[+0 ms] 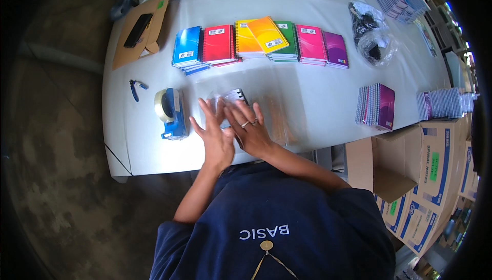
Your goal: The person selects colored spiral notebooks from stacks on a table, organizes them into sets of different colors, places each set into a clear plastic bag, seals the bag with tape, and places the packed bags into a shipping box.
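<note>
My left hand (216, 137) is open, its fingers spread over a small package in clear plastic (237, 95) near the table's front edge. Black spiral coils show at the package's far edge; my hands hide most of the rest. My right hand (252, 134), a ring on one finger, lies beside the left with its fingers stretched out over the same package. Whether either palm presses on it I cannot tell. Just left of my hands stands a blue tape dispenser (177, 118) with a roll of clear tape. To their right lie flat clear plastic sleeves (279, 118).
Stacks of spiral notebooks form a row beyond my hands: blue (187, 42), red (218, 39), yellow (247, 42), green (288, 36), pink (310, 42) and purple (335, 47). Small cutters (135, 90) and cardboard with a phone (138, 30) lie left. An open carton (392, 164) stands right.
</note>
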`<state>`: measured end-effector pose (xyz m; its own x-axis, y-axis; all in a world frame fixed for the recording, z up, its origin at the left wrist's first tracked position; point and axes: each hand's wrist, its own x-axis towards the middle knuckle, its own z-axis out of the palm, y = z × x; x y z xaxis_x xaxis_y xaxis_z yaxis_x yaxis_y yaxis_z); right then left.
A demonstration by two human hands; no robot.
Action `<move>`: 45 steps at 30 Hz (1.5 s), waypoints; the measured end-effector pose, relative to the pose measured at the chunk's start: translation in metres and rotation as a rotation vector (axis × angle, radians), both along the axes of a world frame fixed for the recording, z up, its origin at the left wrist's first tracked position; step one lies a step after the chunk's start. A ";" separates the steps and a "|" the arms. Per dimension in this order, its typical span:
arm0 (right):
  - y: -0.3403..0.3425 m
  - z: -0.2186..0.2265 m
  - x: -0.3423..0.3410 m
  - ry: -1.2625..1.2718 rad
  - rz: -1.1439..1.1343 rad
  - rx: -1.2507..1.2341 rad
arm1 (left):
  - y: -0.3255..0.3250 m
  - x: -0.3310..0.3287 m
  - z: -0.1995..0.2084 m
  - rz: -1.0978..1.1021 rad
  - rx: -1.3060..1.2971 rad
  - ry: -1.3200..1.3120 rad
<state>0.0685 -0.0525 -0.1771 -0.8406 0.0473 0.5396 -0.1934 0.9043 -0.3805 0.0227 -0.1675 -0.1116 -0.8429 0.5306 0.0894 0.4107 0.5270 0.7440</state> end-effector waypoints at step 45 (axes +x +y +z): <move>0.029 0.005 -0.025 0.117 0.214 -0.380 | -0.193 -0.048 -0.053 0.241 0.890 -0.919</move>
